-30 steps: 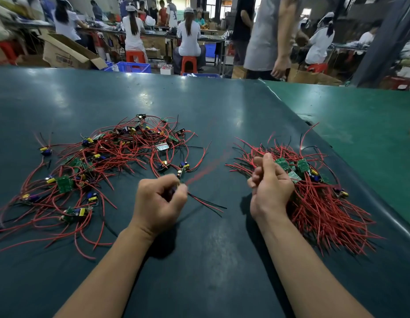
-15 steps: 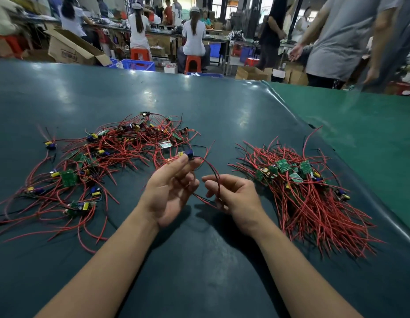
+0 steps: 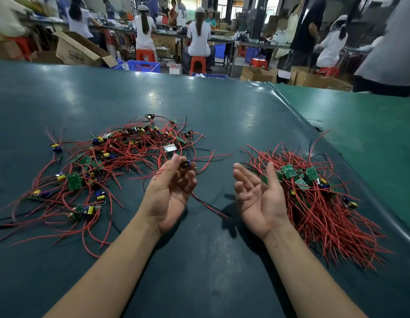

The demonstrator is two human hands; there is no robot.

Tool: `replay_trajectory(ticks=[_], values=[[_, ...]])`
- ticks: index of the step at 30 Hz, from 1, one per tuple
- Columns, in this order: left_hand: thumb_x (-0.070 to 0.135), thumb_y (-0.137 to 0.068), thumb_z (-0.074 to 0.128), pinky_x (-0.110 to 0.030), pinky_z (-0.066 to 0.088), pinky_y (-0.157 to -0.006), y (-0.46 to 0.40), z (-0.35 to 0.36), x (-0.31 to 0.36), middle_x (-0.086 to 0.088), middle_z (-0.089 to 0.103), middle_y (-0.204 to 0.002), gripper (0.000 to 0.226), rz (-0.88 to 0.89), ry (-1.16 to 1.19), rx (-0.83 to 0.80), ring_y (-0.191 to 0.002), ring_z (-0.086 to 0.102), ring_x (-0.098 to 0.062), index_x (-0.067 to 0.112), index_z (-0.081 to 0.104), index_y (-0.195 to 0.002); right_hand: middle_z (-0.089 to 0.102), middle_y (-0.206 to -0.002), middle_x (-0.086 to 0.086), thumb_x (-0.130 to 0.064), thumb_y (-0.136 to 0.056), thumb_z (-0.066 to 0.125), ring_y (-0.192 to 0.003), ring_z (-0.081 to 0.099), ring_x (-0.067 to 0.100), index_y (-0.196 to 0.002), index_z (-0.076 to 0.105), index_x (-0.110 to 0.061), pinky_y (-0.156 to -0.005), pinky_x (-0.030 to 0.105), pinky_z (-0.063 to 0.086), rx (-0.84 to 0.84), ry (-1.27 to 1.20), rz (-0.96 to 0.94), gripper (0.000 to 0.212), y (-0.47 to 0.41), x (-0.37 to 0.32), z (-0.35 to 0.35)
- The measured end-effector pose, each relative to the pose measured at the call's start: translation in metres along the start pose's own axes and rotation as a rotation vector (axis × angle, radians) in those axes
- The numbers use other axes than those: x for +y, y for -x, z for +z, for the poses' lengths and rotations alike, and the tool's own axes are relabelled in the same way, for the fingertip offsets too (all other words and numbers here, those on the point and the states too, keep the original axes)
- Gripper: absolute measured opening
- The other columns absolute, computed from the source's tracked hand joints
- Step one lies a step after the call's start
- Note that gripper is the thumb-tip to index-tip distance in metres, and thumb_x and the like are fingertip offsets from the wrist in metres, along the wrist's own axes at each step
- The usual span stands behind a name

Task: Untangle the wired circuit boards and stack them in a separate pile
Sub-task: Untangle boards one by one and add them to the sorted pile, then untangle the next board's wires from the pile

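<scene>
A tangled heap of small green circuit boards with red and black wires [image 3: 103, 171] spreads over the left of the dark green table. A tidier pile of wired boards [image 3: 314, 198] lies at the right, wires pointing toward me. My left hand [image 3: 171, 191] is palm up between the two, fingers curled on one small wired circuit board [image 3: 186, 165] at its fingertips; its red and black wires [image 3: 208, 206] trail down over the table. My right hand [image 3: 256, 196] is palm up with fingers spread, holding nothing, just left of the right pile.
The dark table cover [image 3: 199, 260] ends in a raised seam [image 3: 298, 111] at the right, beside a lighter green surface [image 3: 371, 134]. Beyond the far edge are cardboard boxes [image 3: 80, 51], blue crates [image 3: 142, 65], red stools and several people at benches.
Both hands have turned palm up and moved apart. The right hand has let go of the wires and opened; the left keeps the board at its fingertips.
</scene>
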State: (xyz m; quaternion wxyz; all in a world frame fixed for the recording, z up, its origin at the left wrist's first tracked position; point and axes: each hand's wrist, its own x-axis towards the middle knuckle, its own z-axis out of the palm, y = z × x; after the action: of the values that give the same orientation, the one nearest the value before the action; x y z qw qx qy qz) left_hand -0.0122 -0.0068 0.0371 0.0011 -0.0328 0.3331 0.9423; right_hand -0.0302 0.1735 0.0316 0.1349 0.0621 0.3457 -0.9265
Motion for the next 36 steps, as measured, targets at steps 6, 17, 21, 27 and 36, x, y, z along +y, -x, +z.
replay_trajectory(ticks=[6, 17, 21, 27, 36], values=[[0.005, -0.067, 0.070, -0.017, 0.055, -0.066, -0.004, -0.005, -0.011, -0.003, 0.073, -0.076, 0.029, 0.155, -0.374, -0.053, -0.065, 0.067, -0.010, 0.008, 0.064, -0.095, 0.066, -0.065, 0.003, -0.042, -0.076, 0.066, -0.041, 0.051, 0.008, -0.098, 0.070, -0.008, -0.033, 0.016, 0.034, -0.055, 0.473, -0.039, 0.041, 0.001, 0.030, 0.010], [0.007, -0.062, 0.082, -0.021, 0.055, -0.067, -0.005, -0.010, -0.023, -0.008, 0.074, -0.076, 0.026, 0.175, -0.681, -0.086, -0.069, 0.069, -0.015, 0.006, 0.069, -0.085, 0.062, -0.058, 0.001, -0.010, -0.087, 0.071, -0.039, 0.041, 0.005, -0.074, 0.076, -0.010, -0.034, 0.014, 0.027, 0.136, 0.461, -0.318, 0.014, -0.002, 0.032, 0.007], [0.005, -0.051, 0.084, -0.024, 0.053, -0.061, -0.006, -0.008, -0.019, -0.009, 0.069, -0.066, 0.028, 0.122, -0.522, -0.083, -0.057, 0.063, -0.017, 0.008, 0.067, -0.072, 0.062, -0.057, 0.001, -0.010, -0.087, 0.071, -0.038, 0.042, 0.004, -0.065, 0.074, -0.011, -0.033, 0.015, 0.028, 0.217, 0.397, -0.436, 0.022, -0.008, 0.023, 0.008], [-0.017, -0.071, 0.060, -0.019, 0.047, -0.051, -0.007, -0.009, -0.013, -0.003, 0.060, -0.054, 0.040, 0.125, -0.386, -0.056, -0.045, 0.052, -0.013, 0.018, 0.062, -0.051, 0.063, -0.056, 0.001, -0.006, -0.088, 0.069, -0.037, 0.041, 0.005, -0.064, 0.071, -0.011, -0.035, 0.015, 0.026, 0.337, 0.272, -0.561, 0.025, -0.015, 0.011, 0.004], [-0.001, -0.060, 0.066, -0.017, 0.049, -0.055, -0.009, -0.009, -0.009, -0.004, 0.063, -0.060, 0.014, 0.157, -0.293, 0.022, -0.050, 0.055, -0.013, 0.007, 0.058, -0.068, 0.061, -0.055, 0.000, -0.012, -0.091, 0.067, -0.038, 0.044, 0.006, -0.072, 0.073, -0.011, -0.035, 0.016, 0.029, 0.340, 0.228, -0.654, 0.020, -0.010, 0.005, 0.001]])
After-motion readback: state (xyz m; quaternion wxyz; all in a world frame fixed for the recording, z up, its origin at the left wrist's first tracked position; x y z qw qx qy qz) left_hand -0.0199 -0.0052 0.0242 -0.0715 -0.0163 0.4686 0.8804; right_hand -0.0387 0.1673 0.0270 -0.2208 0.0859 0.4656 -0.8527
